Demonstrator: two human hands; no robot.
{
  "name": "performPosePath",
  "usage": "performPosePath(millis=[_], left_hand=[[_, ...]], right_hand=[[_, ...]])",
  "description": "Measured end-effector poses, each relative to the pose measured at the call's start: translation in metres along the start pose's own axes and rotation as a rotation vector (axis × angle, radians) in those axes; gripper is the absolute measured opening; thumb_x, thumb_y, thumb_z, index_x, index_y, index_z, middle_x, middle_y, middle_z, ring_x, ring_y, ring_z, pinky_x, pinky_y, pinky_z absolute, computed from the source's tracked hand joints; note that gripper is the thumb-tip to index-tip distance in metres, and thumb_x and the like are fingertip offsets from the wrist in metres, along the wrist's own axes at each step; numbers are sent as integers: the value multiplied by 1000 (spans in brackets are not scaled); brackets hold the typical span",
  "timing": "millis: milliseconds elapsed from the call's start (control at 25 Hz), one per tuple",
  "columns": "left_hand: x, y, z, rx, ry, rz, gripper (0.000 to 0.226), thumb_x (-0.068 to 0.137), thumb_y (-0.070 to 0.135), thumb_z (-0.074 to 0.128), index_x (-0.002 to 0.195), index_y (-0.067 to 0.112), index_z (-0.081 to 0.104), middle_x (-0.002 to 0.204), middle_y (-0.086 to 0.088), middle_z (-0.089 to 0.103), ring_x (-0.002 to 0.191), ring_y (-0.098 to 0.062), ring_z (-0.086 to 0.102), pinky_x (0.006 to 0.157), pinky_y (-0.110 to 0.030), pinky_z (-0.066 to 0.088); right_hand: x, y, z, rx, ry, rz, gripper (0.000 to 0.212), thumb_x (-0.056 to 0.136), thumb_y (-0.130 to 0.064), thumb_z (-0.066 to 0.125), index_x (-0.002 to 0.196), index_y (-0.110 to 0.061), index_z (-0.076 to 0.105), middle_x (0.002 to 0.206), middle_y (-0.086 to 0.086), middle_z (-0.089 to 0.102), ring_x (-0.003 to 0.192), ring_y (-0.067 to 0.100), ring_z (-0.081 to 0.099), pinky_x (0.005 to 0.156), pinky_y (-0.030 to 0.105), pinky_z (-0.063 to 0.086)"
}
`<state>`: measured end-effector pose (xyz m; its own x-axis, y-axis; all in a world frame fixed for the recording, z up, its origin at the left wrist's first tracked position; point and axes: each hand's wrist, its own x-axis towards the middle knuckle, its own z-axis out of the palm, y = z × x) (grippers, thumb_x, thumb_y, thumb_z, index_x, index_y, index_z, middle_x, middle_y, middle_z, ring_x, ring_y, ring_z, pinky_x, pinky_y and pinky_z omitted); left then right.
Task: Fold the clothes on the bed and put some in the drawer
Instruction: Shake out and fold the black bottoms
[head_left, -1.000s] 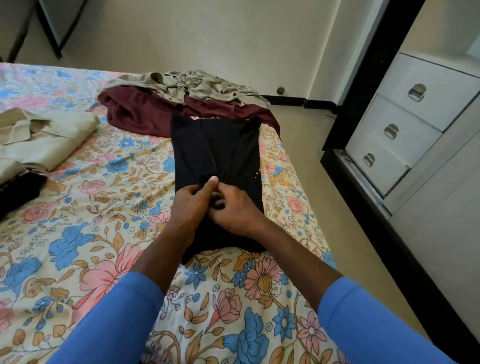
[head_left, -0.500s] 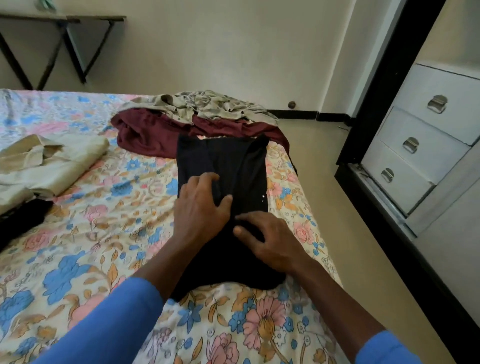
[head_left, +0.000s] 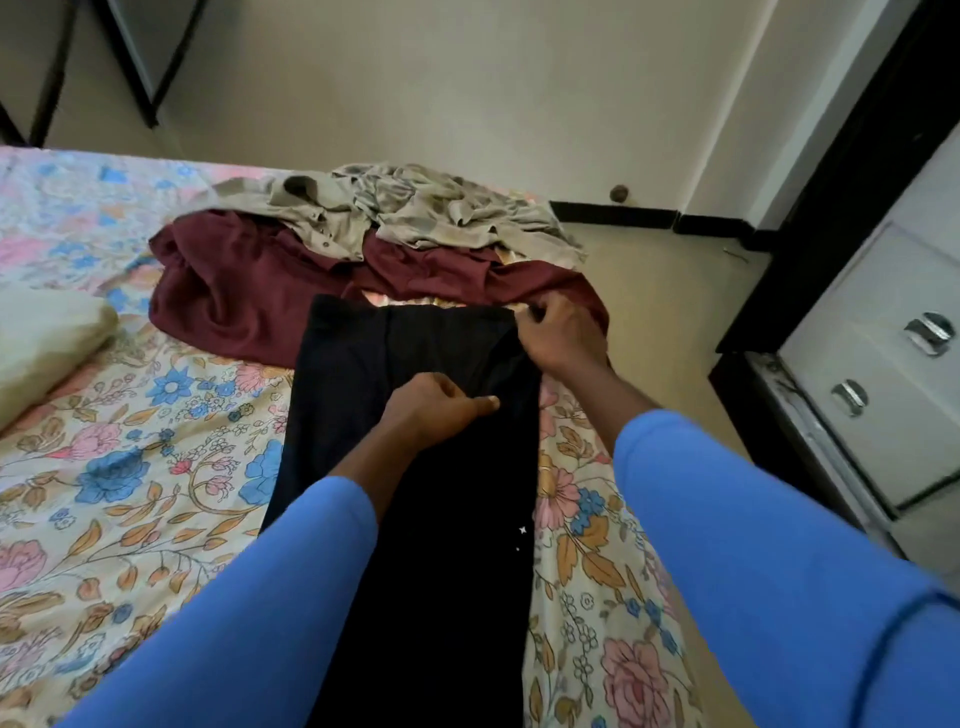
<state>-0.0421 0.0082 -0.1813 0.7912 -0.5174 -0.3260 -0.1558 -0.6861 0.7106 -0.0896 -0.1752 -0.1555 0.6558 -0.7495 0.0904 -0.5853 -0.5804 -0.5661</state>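
A black garment (head_left: 415, 509) lies lengthwise on the floral bed sheet (head_left: 135, 467), running from the near edge toward the far side. My left hand (head_left: 439, 408) rests on its middle with fingers curled, pinching a fold of the black cloth. My right hand (head_left: 563, 335) grips the garment's far right corner. Behind it a maroon garment (head_left: 244, 301) lies crumpled, with a grey-beige shirt (head_left: 415, 213) heaped on top. White drawers (head_left: 883, 374) with metal handles stand at the right, all closed.
A folded cream garment (head_left: 47, 338) sits at the bed's left edge. A strip of beige floor (head_left: 670, 312) runs between bed and drawer unit. A black frame (head_left: 841, 171) rises beside the drawers. Dark table legs (head_left: 135, 78) stand by the far wall.
Both hands moved up the black garment from its middle. My right hand reached to the far right corner and took hold; my left hand went from flat to pinching the cloth.
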Motion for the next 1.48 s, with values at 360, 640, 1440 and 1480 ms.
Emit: performPosePath(millis=[360,640,1440,1480], left_hand=[[-33,-17,-35,-61,8,78,27,90,49,75,98,24,67,89,3,76,79,-13,74,83,-38,62],[-91,-30,-44,198,-68,43,33,93,53,70,83,22,67,83,3,69,79,-11,66,65,-30,47],[-113,-59,-46,19,233,115,42,90,67,65,92,25,66,88,6,70,83,-12,67,77,-34,57],[-89,-58,-60,27,385,114,40,92,63,64,100,25,67,96,4,71,90,-16,67,83,-38,56]], right_hand=[[73,-74,11,-142,34,-53,37,87,-31,68,119,-13,70,126,14,68,120,34,65,95,36,53],[24,-54,63,0,-340,-253,53,95,-35,65,146,-22,55,140,6,65,131,27,58,109,32,43],[14,-52,104,-105,231,-303,36,97,-35,57,129,-18,60,131,11,57,125,33,50,101,46,39],[25,-49,98,-78,260,-129,45,94,-38,60,134,-17,56,138,13,53,130,35,47,104,47,39]])
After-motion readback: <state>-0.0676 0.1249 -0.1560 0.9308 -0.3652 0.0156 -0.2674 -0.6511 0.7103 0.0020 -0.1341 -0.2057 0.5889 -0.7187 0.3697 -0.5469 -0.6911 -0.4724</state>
